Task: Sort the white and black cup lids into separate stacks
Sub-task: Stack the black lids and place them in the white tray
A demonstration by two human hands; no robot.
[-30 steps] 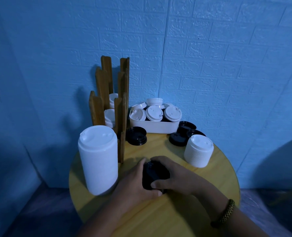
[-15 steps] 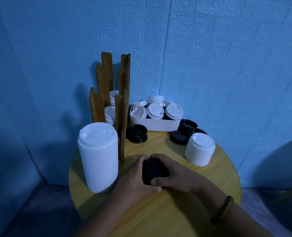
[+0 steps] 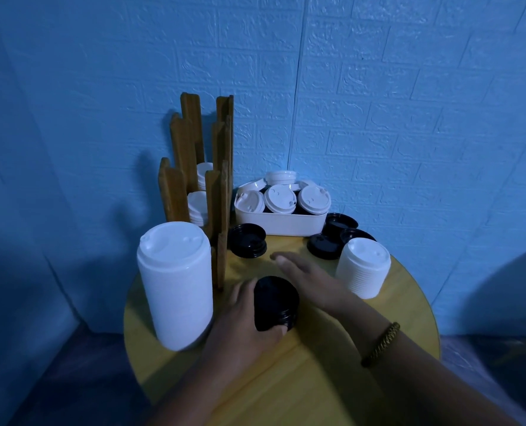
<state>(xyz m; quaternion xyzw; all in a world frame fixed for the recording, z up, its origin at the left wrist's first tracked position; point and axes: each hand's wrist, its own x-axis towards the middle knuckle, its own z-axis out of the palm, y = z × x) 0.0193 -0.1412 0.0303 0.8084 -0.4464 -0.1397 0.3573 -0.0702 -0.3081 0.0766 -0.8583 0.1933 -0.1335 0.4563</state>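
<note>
A short stack of black lids (image 3: 275,302) stands on the round wooden table (image 3: 332,388), and my left hand (image 3: 243,327) grips it from the left and front. My right hand (image 3: 307,275) is off the stack, flat and open, fingers stretched toward a loose black lid (image 3: 247,245) at the back. A tall stack of white lids (image 3: 175,287) stands at the left and a shorter white stack (image 3: 363,267) at the right. More black lids (image 3: 324,245) lie behind the short stack.
A white tray (image 3: 281,224) at the back holds several white lids over dark ones. A wooden slatted holder (image 3: 200,179) with white lids inside stands at the back left. The blue brick-pattern wall lies close behind the table.
My right hand has let go of the black stack and moved forward toward the back of the table. My left hand stays on the stack.
</note>
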